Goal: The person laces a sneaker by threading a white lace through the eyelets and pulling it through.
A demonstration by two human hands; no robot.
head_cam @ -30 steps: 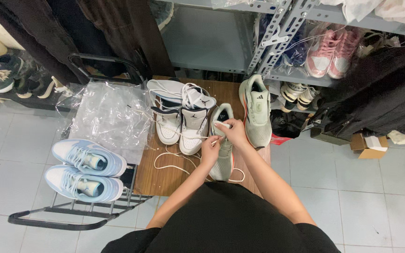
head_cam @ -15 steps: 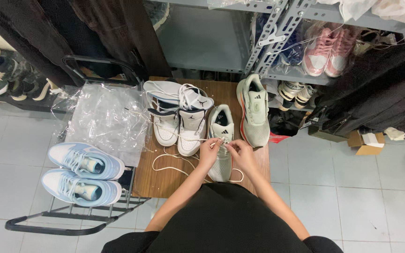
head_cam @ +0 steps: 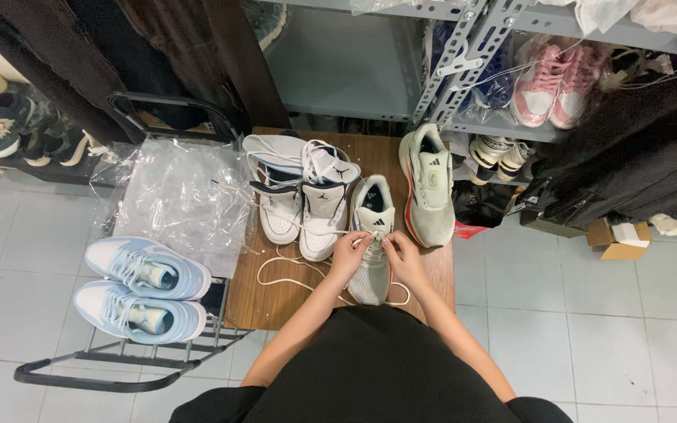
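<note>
On the small wooden table (head_cam: pixel 276 301), near its front edge, lies a pale green running shoe (head_cam: pixel 372 235) with its toe pointing toward the person. Both hands meet over the middle of this shoe. The left hand (head_cam: pixel 350 252) pinches a white lace (head_cam: pixel 291 266) between closed fingertips at the shoe's eyelets, and the right hand (head_cam: pixel 403 254) is pinched shut on the lace as well, just beside the left. Loose loops of lace trail over the table's wood to the left of the shoe and curl under its toe.

Just right of this shoe and further back on the table stands its mate (head_cam: pixel 429 184), with an orange stripe along the sole. To the left sit two white high-top sneakers with black tongues (head_cam: pixel 303 207), touching each other. Beyond the table's left edge, a crumpled clear plastic bag (head_cam: pixel 178 196) rests on a black metal rack (head_cam: pixel 103 364), which also carries a pair of light blue sneakers (head_cam: pixel 143 286). Behind the table rises a grey metal shelf (head_cam: pixel 464 47) holding pink shoes (head_cam: pixel 550 86).
</note>
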